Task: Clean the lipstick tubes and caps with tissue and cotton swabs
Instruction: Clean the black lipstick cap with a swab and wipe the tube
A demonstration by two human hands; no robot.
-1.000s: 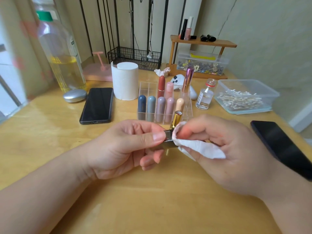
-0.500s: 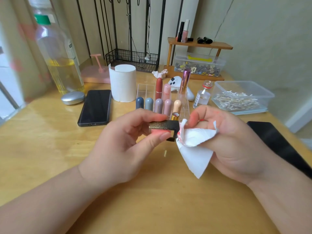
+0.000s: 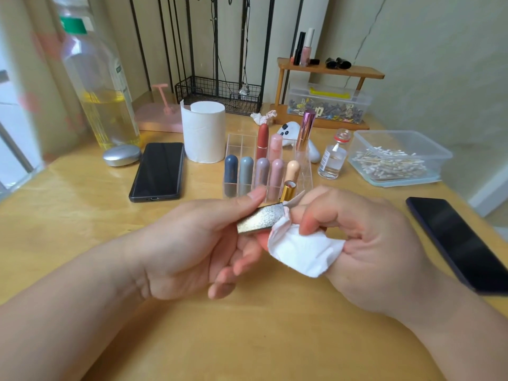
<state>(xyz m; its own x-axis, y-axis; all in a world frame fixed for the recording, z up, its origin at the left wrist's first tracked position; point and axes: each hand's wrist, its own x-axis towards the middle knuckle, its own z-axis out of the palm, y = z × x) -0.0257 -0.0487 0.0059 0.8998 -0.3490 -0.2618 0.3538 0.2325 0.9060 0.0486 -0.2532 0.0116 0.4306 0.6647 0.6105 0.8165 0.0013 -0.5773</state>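
Your left hand [image 3: 198,243]: thumb and curled fingers pinch glittery lipstick case [image 3: 261,219], held above table [image 3: 82,215]. Your right hand [image 3: 365,243]: fingers bunch tissue [image 3: 302,251] against case's right end. Beyond: lipsticks [image 3: 246,171] upright in clear organiser [image 3: 239,144]; cotton swabs [image 3: 384,163] in tub [image 3: 435,160], right.

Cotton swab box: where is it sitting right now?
In the head view, the clear cotton swab box sits at the far right of the table, just right of the small glass bottle and beyond the dark phone.
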